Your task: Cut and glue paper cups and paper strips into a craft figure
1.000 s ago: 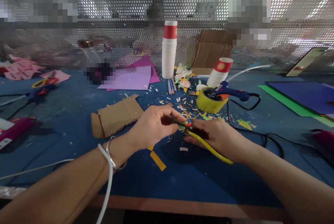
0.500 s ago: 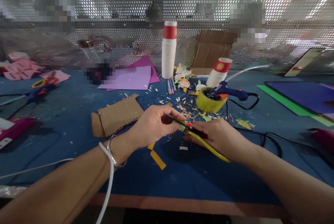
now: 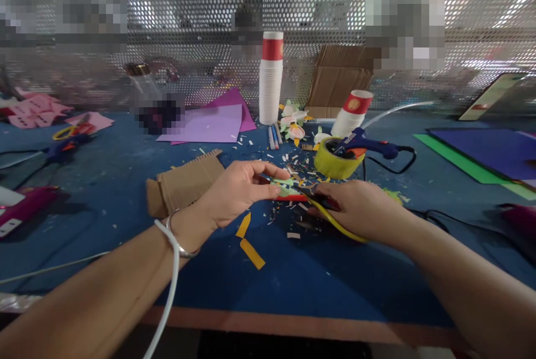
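Note:
My left hand (image 3: 238, 188) pinches a small piece of light green paper (image 3: 285, 185) between thumb and fingers. My right hand (image 3: 355, 208) is closed around a pair of scissors (image 3: 337, 226) with a yellow and black handle. Their dark blades point left and meet the green paper. Along the paper's lower edge shows a narrow red strip (image 3: 293, 198); what it belongs to I cannot make out. Small paper scraps (image 3: 293, 235) and two orange-yellow strips (image 3: 253, 254) lie on the blue table below my hands.
Behind my hands stand a tall paper cup stack (image 3: 271, 80), a shorter one (image 3: 352, 113), and a yellow tape roll (image 3: 330, 163) with a blue glue gun (image 3: 372, 146) resting on it. Folded cardboard (image 3: 190, 180) lies left; coloured sheets (image 3: 481, 149) lie right. A black cord (image 3: 431, 216) runs right.
My left hand has shifted slightly left and up with the green paper, which shows more now. The scissors have moved a little right and up, and more of the red strip is visible.

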### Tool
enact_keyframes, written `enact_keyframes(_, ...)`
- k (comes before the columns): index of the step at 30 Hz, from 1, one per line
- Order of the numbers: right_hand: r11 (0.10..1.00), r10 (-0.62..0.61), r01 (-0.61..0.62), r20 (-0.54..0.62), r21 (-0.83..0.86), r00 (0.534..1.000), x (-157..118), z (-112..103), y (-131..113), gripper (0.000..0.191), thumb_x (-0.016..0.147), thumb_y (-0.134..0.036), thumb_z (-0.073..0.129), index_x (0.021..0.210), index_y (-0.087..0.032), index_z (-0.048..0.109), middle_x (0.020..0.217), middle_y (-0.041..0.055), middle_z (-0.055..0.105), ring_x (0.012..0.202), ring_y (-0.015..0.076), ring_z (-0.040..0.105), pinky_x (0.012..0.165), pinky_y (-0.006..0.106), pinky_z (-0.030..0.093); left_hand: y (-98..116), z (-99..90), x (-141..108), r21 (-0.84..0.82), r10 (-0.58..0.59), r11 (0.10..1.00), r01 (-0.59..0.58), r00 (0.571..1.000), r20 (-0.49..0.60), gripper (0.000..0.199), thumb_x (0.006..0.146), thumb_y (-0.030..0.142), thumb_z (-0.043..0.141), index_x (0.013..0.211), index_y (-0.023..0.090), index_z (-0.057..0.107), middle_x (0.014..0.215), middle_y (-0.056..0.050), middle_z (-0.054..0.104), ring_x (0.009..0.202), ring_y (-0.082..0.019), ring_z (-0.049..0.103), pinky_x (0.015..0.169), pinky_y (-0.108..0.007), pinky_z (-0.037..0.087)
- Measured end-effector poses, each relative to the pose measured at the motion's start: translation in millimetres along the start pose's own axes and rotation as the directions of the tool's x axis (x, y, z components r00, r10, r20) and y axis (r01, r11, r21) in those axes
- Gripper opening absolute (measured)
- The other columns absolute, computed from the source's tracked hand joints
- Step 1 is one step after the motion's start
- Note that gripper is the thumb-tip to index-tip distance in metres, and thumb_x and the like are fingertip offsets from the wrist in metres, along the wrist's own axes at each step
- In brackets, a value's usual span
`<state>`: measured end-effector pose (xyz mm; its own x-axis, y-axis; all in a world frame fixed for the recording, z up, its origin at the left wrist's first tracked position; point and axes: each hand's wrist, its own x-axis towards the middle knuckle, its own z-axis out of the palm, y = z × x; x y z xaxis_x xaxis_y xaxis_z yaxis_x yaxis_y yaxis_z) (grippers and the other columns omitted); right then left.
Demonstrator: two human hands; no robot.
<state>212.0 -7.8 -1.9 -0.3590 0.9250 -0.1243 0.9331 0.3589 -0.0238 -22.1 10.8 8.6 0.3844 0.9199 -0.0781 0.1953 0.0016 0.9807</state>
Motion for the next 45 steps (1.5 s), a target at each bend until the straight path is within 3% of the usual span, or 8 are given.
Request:
enact_keyframes(7,0.999,-0.04,0.04,0.039,-0.008,0.998,-5,5,17,0.03,0.093,-0.04,0.056,0.116,-0.022,0.065,0.095,0.0112,0.077,0.08,0.03,0.072,0.057,0.03,0.034,-5,0.7,-6,0.076,-0.145,0.988,0.137,0.983,0.113,0.022,0.066,0.014,0.076,0.088,0.016,0.076,0.076,-0.002,0.073,0.069,-0.013,0.064,0.073,-0.029,0.051)
enact_keyframes(15,0.991,-0.117,0.123,-0.109,0.047,0.987,-13,2,22,0.021,0.083,-0.03,0.065,0.103,-0.023,0.069,0.089,0.006,0.075,0.073,0.0228,0.068,0.058,0.029,0.038,-16,5.3,-11,-0.004,-0.163,0.986,0.165,0.98,0.115,0.022,0.065,0.014,0.073,0.087,0.015,0.074,0.074,-0.002,0.072,0.067,-0.013,0.063,0.072,-0.03,0.05)
enact_keyframes(19,0.957,-0.104,0.158,-0.218,0.245,0.97,-12,-3,4,0.019,0.091,-0.032,0.057,0.101,-0.023,0.07,0.083,0.0029,0.073,0.068,0.0174,0.064,0.058,0.027,0.04,-19,3.5,-14,0.157,-0.112,0.984,0.081,0.973,0.201,0.032,0.065,0.011,0.07,0.097,0.016,0.07,0.076,0.001,0.069,0.061,-0.01,0.057,0.06,-0.024,0.043)
enact_keyframes(23,0.917,-0.157,0.243,-0.275,0.317,0.949,-9,0,-11,0.017,0.093,-0.03,0.056,0.093,-0.021,0.07,0.078,0.0024,0.069,0.065,0.015,0.06,0.058,0.026,0.039,-14,-4.0,-19,0.349,-0.009,0.936,-0.052,0.985,0.173,0.037,0.07,0.013,0.069,0.107,0.019,0.063,0.069,0.005,0.059,0.055,-0.009,0.049,0.051,-0.021,0.035)
enact_keyframes(27,0.891,-0.21,0.309,-0.302,0.332,0.93,-5,10,-19,0.014,0.092,-0.025,0.057,0.088,-0.019,0.069,0.076,0.0022,0.066,0.064,0.0142,0.058,0.059,0.025,0.04,-7,-13.1,-19,0.418,0.115,0.895,-0.154,0.986,0.117,0.031,0.072,0.011,0.068,0.102,0.018,0.062,0.098,-0.003,0.068,0.075,-0.013,0.06,0.066,-0.026,0.047)
enact_keyframes(33,0.885,-0.314,0.392,-0.298,0.25,0.901,-1,22,-28,0.01,0.09,-0.019,0.059,0.093,-0.018,0.069,0.089,0.0049,0.067,0.075,0.0161,0.061,0.066,0.025,0.043,-13,-14.7,-11,0.298,0.242,0.921,-0.251,0.968,0.068,0.019,0.073,0.006,0.064,0.088,0.017,0.061,0.088,-0.001,0.068,0.081,-0.014,0.063,0.077,-0.028,0.05)
enact_keyframes(41,0.884,-0.299,0.365,-0.246,0.292,0.922,2,26,-36,0.012,0.086,-0.01,0.059,0.085,-0.018,0.067,0.086,0.0033,0.067,0.077,0.0164,0.061,0.069,0.026,0.044,-14,-7.3,-11,0.093,0.171,0.982,-0.167,0.985,-0.03,0.012,0.071,0.008,0.069,0.078,0.016,0.063,0.079,0.002,0.063,0.076,-0.011,0.059,0.076,-0.027,0.048)
enact_keyframes(45,0.867,-0.292,0.372,-0.265,0.333,0.919,3,25,-35,0.015,0.083,-0.006,0.058,0.083,-0.018,0.066,0.085,0.0024,0.066,0.075,0.0151,0.061,0.068,0.025,0.044,-11,-4.9,-11,-0.094,0.048,0.994,-0.052,0.998,-0.048,0.011,0.071,0.006,0.069,0.078,0.015,0.066,0.079,0.002,0.065,0.077,-0.01,0.061,0.084,-0.028,0.05)
